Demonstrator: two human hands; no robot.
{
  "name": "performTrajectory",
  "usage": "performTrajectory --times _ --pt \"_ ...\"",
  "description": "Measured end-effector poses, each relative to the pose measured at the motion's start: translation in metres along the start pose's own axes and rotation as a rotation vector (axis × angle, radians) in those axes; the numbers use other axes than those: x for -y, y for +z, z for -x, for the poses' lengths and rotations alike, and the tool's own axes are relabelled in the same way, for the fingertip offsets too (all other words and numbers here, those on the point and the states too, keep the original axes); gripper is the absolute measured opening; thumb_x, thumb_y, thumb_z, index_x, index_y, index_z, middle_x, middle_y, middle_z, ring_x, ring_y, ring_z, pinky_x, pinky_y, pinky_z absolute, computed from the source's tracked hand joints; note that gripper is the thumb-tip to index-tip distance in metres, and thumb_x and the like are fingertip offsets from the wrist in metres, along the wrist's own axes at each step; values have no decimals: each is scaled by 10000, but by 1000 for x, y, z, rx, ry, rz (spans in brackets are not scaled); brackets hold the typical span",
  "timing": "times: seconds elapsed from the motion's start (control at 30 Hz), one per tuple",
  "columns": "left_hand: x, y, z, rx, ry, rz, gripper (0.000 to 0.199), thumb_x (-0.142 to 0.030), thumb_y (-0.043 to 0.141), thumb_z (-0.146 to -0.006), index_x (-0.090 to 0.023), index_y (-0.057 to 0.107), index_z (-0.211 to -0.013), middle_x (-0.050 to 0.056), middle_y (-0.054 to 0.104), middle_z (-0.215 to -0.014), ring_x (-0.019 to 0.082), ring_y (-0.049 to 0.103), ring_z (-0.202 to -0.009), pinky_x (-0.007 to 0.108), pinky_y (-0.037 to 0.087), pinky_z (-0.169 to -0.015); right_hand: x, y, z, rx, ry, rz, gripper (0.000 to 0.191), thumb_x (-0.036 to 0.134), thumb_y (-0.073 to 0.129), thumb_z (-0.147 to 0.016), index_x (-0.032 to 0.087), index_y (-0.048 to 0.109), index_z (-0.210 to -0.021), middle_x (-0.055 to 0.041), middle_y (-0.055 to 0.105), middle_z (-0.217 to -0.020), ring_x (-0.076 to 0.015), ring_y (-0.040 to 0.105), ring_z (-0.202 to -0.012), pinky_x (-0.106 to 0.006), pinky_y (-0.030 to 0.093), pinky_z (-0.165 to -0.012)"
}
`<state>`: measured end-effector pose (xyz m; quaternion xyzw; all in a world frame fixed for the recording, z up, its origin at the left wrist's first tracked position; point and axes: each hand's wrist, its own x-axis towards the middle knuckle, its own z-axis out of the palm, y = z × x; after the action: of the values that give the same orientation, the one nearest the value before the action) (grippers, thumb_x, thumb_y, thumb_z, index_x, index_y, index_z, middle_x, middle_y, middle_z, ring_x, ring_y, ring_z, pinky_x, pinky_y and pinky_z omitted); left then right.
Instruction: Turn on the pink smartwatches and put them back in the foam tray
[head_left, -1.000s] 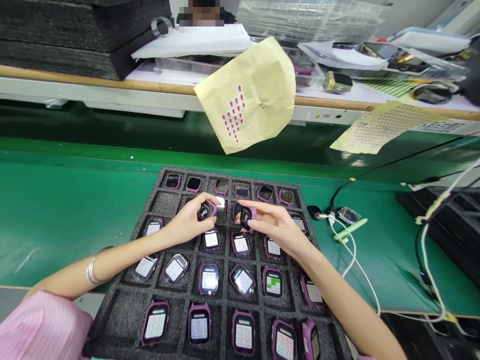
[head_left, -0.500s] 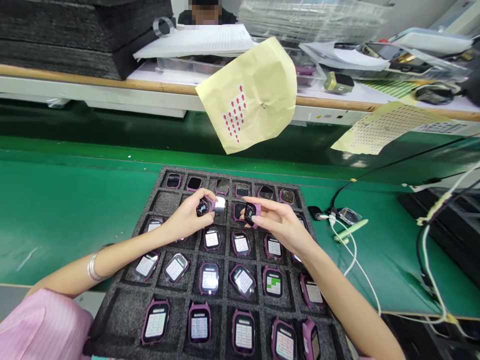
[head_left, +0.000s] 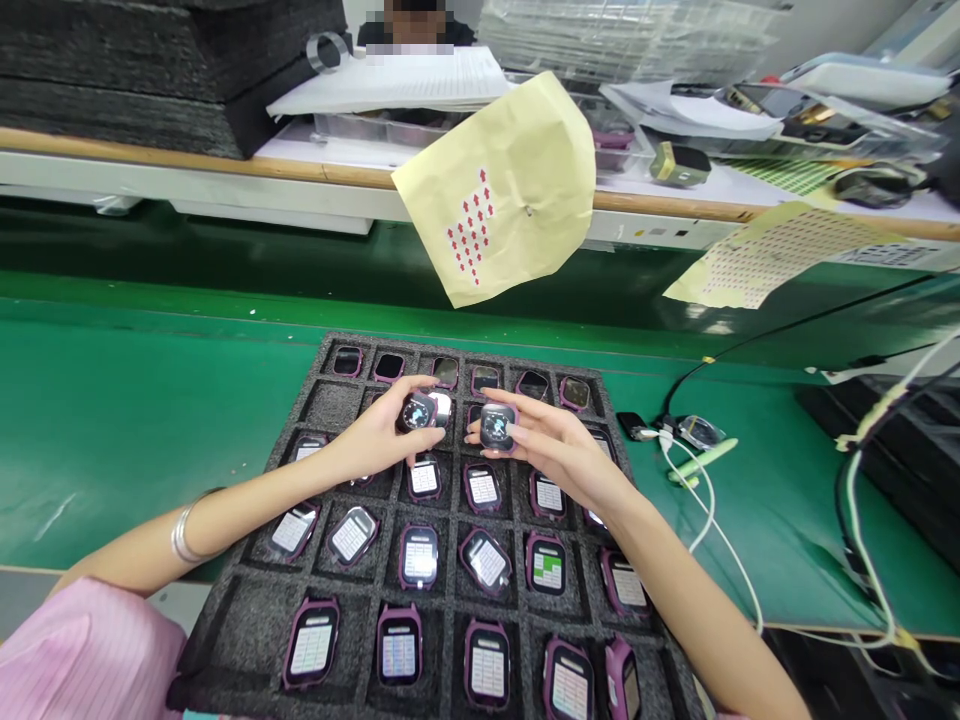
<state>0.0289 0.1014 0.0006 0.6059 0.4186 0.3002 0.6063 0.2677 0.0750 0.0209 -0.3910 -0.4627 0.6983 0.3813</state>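
My left hand (head_left: 397,425) is closed on a purple-cased smartwatch (head_left: 418,412) whose lit screen shows a dial. In my right hand (head_left: 551,435), between thumb and fingers, is another smartwatch (head_left: 496,427), its lit face turned up toward me. Both are held just above a black foam tray (head_left: 330,405) divided into square compartments. Several purple smartwatches without straps lie in it, such as one with a white grid on screen (head_left: 418,557) and one with green blocks (head_left: 545,566). The back row's watches (head_left: 389,368) have dark screens.
A yellow sheet with red arrow stickers (head_left: 517,200) hangs from the shelf edge (head_left: 330,172). Black foam blocks (head_left: 112,70) are stacked at the back left. White cables (head_left: 709,500) and a light green tool (head_left: 709,462) lie on the green bench (head_left: 112,420) to the right.
Both watches have been tilted so their faces point more toward me. The right hand's watch has turned most, and its dial now shows fully. The tray has stayed put.
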Motion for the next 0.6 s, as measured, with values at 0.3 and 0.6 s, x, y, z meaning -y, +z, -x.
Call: performTrajectory --times 0.3,0.6 --pt "-3 9 -1 21 -172 446 402 -191 572 -757 -131 552 -1154 90 627 -1033 209 655 -880 387 580 -751 -6 3 -2 -22 40 -22 543 235 716 -831 184 536 -1341 -135 699 -1137 -278 705 -979 -471 528 -930" --pt "1 10 1 50 -106 451 439 -123 547 -720 -178 578 -1155 68 616 -1070 206 666 -899 369 596 -765 -10 3 0 12 -50 31 508 210 687 -852 217 544 -1340 -103 689 -1175 -253 699 -990 -432 567 -891"
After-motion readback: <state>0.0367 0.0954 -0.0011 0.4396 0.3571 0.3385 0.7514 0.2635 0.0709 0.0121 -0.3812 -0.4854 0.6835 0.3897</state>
